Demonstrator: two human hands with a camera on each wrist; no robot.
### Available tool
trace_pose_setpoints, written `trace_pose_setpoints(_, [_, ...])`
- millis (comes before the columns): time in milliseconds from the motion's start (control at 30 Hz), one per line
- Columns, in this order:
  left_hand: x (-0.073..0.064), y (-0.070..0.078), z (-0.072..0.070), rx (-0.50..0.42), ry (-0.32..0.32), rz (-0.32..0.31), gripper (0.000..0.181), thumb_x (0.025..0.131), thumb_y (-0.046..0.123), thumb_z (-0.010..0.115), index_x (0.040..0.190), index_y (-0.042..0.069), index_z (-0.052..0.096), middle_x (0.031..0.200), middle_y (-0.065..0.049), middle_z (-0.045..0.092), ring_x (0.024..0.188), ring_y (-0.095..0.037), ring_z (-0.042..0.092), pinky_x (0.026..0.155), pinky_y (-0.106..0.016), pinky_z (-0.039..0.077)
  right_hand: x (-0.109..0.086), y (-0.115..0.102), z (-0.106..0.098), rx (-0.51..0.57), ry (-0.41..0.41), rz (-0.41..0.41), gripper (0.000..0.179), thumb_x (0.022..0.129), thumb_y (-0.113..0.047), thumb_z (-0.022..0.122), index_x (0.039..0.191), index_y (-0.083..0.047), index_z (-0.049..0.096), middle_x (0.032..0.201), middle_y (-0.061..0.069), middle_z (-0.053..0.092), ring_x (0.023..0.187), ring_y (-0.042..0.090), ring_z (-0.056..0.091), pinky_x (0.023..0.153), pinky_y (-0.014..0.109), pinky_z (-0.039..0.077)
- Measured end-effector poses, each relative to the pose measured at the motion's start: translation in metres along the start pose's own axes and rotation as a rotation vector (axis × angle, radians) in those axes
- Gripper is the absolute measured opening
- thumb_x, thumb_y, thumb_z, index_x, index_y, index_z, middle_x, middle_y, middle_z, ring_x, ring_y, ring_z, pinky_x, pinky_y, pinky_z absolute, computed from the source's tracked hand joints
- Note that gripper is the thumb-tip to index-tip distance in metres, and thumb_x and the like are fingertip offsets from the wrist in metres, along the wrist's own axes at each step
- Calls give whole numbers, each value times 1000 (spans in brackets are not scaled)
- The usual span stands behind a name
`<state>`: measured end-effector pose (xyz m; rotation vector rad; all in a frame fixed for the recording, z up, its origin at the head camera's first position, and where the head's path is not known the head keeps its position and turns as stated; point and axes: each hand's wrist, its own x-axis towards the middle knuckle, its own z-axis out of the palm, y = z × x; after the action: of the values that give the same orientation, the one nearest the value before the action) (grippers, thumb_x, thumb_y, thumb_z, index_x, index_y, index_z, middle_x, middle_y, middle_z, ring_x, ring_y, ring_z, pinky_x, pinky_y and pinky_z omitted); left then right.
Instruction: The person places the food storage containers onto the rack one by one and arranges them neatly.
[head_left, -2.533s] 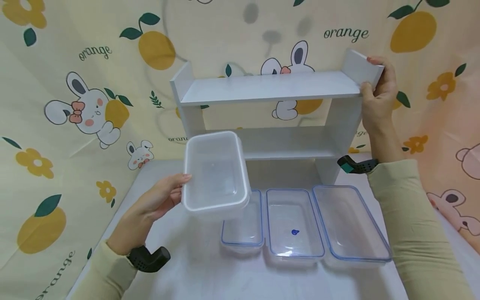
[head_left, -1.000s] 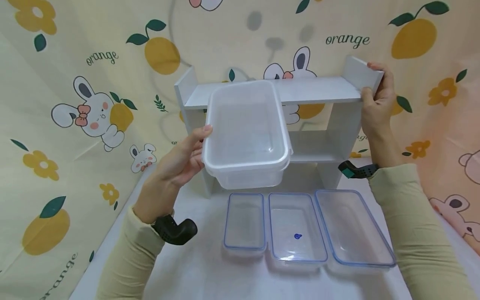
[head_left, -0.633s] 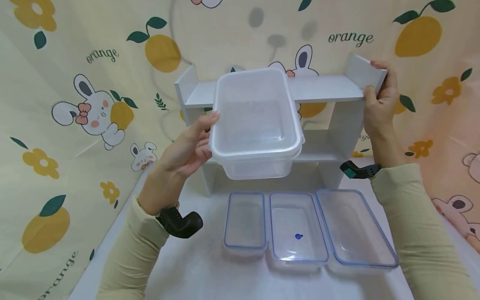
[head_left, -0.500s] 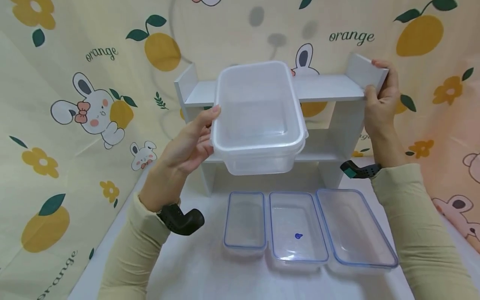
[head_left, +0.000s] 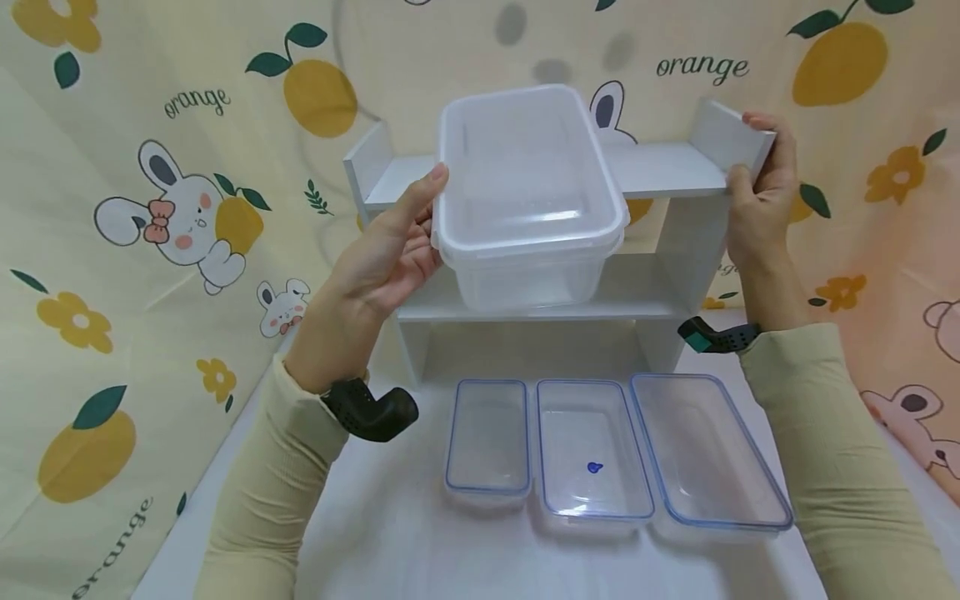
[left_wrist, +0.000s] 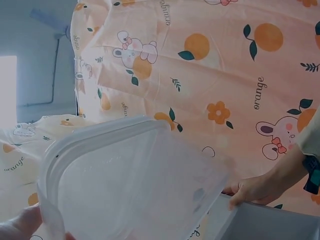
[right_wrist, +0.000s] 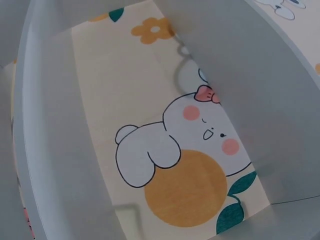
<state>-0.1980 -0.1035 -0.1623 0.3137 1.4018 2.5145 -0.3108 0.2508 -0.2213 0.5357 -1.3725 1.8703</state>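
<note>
The left hand (head_left: 382,258) grips the clear box (head_left: 528,196) by its side rim, up by the shelf (head_left: 660,171). It looks light, stiff and slippery. The right hand (head_left: 757,200) grips the shelf's end.

three tubs (head_left: 592,454) before shelf (head_left: 540,308), box (head_left: 528,192) above

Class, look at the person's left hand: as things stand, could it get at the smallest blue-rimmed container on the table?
Probably not yet: the left hand is full, holding the white-rimmed container up by the shelf. The path down to the smallest blue-rimmed container looks open, though.
</note>
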Motion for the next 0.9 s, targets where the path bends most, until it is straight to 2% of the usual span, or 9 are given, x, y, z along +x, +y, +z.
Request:
trace_pose_setpoints(167, [11,4,3,-49,24,-3,22,99,24,50,109,4,53,95,-3,58,82,-12,60,73,-18,56,0,0,1,-15,5,10,44,86,15,38,118,-12,53,140,2,48,134,19,40,120,25,29])
trace_pose_setpoints(433, [29,6,1,-36,161,-25,25,94,27,58,106,5,54,91,-1,56,83,-10,54,70,-15,52,0,-2,2,-11,9,5,44,86,15,38,116,-12,54,138,2,48,133,20,40,121,25,29])
trace_pose_setpoints(500, [33,6,0,-57,183,-24,27,93,26,60,107,4,54,91,-1,56,84,-11,53,70,-15,52,0,-3,1,-17,3,7,43,87,14,38,117,-12,53,139,2,48,133,19,40,121,25,29])
trace_pose_setpoints(900, [50,7,-1,-118,201,-49,30,91,28,63,106,4,52,90,-1,52,85,-10,51,67,-13,50,2,1,-3,-21,-2,7,43,87,14,39,118,-12,53,139,2,48,132,19,39,120,26,29])
